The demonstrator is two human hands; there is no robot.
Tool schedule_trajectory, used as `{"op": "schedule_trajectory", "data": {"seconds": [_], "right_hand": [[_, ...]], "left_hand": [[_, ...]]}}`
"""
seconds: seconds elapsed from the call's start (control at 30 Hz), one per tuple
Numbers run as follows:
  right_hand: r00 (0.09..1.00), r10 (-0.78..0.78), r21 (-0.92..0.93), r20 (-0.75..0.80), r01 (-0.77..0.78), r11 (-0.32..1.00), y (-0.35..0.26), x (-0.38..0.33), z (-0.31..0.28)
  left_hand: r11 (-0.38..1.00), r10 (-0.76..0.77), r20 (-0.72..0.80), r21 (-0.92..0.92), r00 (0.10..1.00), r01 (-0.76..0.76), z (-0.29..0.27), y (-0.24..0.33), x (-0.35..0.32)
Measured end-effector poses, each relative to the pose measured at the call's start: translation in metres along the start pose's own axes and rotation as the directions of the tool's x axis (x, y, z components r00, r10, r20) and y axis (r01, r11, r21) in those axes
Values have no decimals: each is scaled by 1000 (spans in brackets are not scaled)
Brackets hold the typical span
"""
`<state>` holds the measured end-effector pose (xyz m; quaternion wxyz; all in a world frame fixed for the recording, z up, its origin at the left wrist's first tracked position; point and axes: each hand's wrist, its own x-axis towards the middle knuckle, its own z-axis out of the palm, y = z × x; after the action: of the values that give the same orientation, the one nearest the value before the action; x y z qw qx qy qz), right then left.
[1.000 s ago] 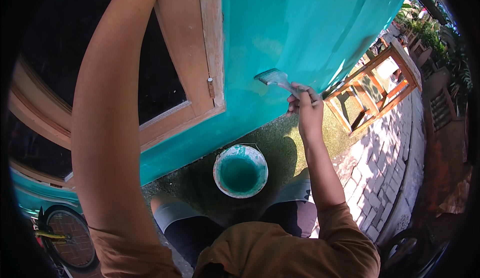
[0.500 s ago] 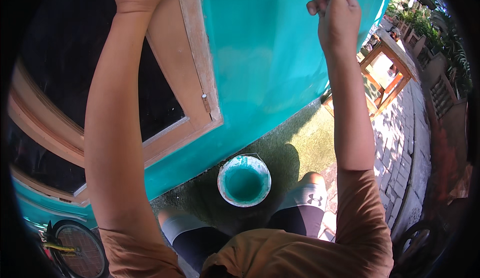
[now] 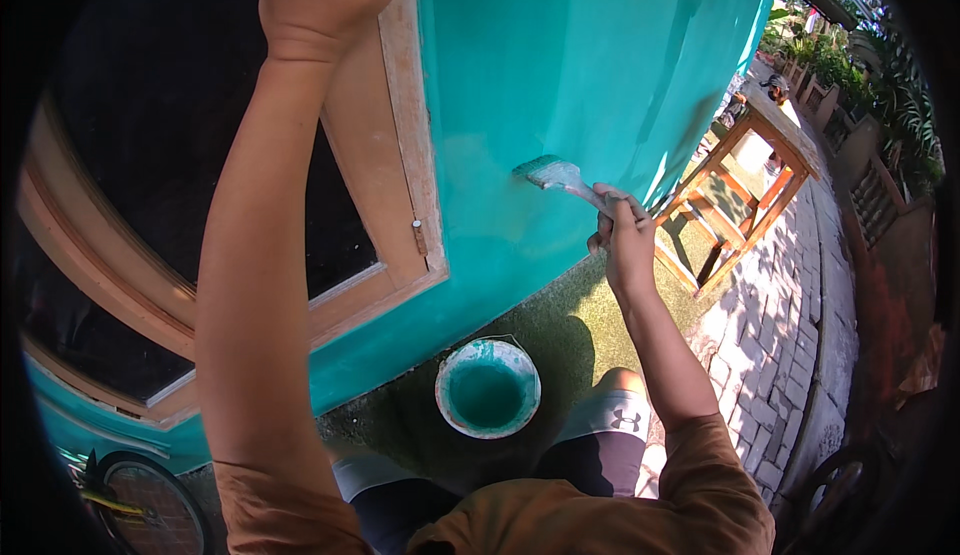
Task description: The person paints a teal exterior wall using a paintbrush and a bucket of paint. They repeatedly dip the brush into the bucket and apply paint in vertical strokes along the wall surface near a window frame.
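My right hand (image 3: pixel 628 245) is closed around the handle of a paintbrush (image 3: pixel 572 184) with teal-coated bristles. The brush head is at the teal wall (image 3: pixel 500 75), right of the window; whether the bristles touch it I cannot tell. Raised at the upper left, my left hand (image 3: pixel 330 0) is over the wooden window frame (image 3: pixel 362 145); its fingers are cut off by the picture's edge. Between my legs and the wall, a white bucket (image 3: pixel 532 393) with teal paint in it stands on the ground, its wire handle toward the wall.
A wooden stand (image 3: pixel 785 125) with open sides is to the right, by the wall. Sunlit paving (image 3: pixel 750 365) runs along that side. A bicycle wheel (image 3: pixel 150 505) shows at the lower left. Plants and a balustrade (image 3: pixel 880 195) line the far right.
My right hand has come down from the upper edge, bringing the whole brush into view in front of the wall. My left hand sits slightly lower and farther right in the picture.
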<state>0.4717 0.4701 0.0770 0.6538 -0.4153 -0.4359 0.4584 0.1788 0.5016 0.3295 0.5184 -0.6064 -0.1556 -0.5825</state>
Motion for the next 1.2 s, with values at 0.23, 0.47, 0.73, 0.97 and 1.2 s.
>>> {"op": "schedule_trajectory", "data": {"seconds": [0.23, 0.47, 0.73, 0.97, 1.2], "right_hand": [[874, -442, 3, 201, 451, 893, -165, 65, 67], [754, -647, 248, 115, 609, 753, -215, 63, 99], [990, -110, 134, 87, 98, 986, -38, -66, 46], [972, 172, -23, 160, -170, 985, 27, -67, 38], [933, -288, 146, 218, 260, 954, -131, -8, 95]], "left_hand": [[1000, -21, 25, 22, 999, 21, -13, -4, 2], [1000, -2, 0, 28, 1000, 2, -2, 0, 2], [1000, 17, -25, 13, 1000, -16, -9, -4, 2], [999, -44, 19, 7, 999, 44, -7, 1, -1], [999, -37, 60, 37, 997, 35, -18, -6, 4]]}}
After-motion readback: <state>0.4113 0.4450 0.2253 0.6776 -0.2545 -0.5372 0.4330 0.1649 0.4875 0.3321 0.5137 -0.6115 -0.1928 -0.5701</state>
